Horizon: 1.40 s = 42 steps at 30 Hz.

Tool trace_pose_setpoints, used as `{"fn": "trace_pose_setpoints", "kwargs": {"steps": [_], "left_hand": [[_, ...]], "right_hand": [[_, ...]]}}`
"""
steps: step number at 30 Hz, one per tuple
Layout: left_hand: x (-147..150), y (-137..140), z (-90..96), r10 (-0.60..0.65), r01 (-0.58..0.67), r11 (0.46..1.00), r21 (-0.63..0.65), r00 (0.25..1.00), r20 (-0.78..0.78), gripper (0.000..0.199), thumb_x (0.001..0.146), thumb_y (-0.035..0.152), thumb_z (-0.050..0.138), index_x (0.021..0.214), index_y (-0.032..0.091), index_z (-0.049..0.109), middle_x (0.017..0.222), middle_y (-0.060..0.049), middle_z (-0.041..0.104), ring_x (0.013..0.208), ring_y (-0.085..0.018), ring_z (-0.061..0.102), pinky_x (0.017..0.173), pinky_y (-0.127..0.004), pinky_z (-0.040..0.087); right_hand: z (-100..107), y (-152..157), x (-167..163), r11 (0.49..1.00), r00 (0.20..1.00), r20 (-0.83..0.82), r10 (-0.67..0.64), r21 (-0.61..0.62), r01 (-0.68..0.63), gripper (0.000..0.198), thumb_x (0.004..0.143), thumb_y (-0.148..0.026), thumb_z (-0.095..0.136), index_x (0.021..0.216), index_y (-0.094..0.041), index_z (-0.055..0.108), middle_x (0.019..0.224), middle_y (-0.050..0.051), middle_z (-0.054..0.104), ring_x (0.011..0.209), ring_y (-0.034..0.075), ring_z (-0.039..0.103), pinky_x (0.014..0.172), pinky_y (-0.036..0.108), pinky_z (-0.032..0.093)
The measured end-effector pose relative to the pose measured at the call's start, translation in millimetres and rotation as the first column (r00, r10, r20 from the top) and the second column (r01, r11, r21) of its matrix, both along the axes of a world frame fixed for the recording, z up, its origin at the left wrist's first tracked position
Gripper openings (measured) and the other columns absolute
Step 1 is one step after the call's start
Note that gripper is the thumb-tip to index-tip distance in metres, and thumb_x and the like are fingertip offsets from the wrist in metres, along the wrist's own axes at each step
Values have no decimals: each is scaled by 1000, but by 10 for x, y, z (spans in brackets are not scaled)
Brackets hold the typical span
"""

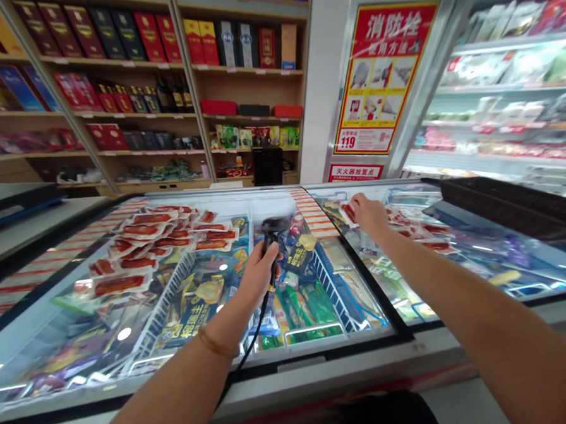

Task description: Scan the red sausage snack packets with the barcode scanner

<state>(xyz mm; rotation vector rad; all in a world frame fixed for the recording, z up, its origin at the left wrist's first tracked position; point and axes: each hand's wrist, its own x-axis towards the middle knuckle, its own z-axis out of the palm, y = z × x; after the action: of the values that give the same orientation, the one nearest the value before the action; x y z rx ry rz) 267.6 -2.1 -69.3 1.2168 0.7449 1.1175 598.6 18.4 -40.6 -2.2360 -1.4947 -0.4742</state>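
The left hand [262, 267] is wrapped around the handle of a black barcode scanner [275, 224], above the glass top [268, 203] of a chest freezer. The scanner's handle runs nearly straight away from the person, its wide head at the far end, and its cord [252, 343] trails back toward the near edge. The right hand [369, 214] pinches a vacuum-packed sausage packet [349, 213] by its edge, farther right on the glass; the packet's long axis slants from far left to near right. In the left-hand heap of sausage packets [146, 230], most lie lengthwise from side to side. Beyond, a red and yellow poster [388, 47] reads "消防栓 使用方法" and "119"; the red sign [355, 171] below reads "灭火器放置点".
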Motion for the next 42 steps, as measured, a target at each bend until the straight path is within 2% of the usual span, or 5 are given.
{"fn": "trace_pose_setpoints", "kwargs": {"steps": [7, 18, 25, 34, 42], "left_hand": [[-16, 22, -35, 45, -45, 999, 6, 999, 10, 47, 72, 58, 71, 88, 18, 52, 69, 4, 57, 42, -6, 47, 40, -20, 33], [-51, 25, -44, 52, -52, 999, -16, 998, 25, 51, 69, 60, 73, 90, 18, 54, 67, 3, 57, 41, -7, 47, 40, -21, 34], [-60, -13, -42, 14, -14, 1000, 10, 1000, 1, 47, 71, 58, 72, 86, 18, 53, 69, 3, 57, 42, -6, 47, 40, -20, 34], [-39, -16, -68, 9, -9, 1000, -1, 1000, -20, 47, 70, 57, 73, 87, 18, 53, 68, 3, 57, 42, -7, 47, 40, -21, 34], [-30, 10, -107, 13, -12, 1000, 21, 999, -32, 48, 70, 58, 73, 86, 18, 53, 68, 2, 58, 41, -7, 47, 39, -22, 34]], "right_hand": [[-138, 311, -868, 907, 910, -97, 402, -97, -411, 25, 97, -35, 48, 107, -25, 69, 103, 4, 74, 91, 21, 66, 76, 28, 42], [-540, 70, -1015, 864, 818, -289, 497, 74, -499, 48, 91, -40, 57, 134, -20, 54, 131, 10, 64, 110, 21, 64, 95, 34, 47], [-520, -20, -1188, 792, 807, -58, 588, -165, -588, 48, 91, -46, 60, 128, -16, 59, 131, 14, 62, 122, 27, 56, 102, 40, 40], [-470, -38, -1303, 830, 859, 1, 512, -257, -495, 49, 89, -55, 60, 120, -17, 60, 123, 17, 60, 118, 32, 53, 96, 44, 42], [-482, -56, -1311, 930, 931, 30, 363, -77, -360, 51, 78, -61, 65, 107, -19, 60, 116, 15, 62, 115, 33, 52, 96, 46, 40]]}}
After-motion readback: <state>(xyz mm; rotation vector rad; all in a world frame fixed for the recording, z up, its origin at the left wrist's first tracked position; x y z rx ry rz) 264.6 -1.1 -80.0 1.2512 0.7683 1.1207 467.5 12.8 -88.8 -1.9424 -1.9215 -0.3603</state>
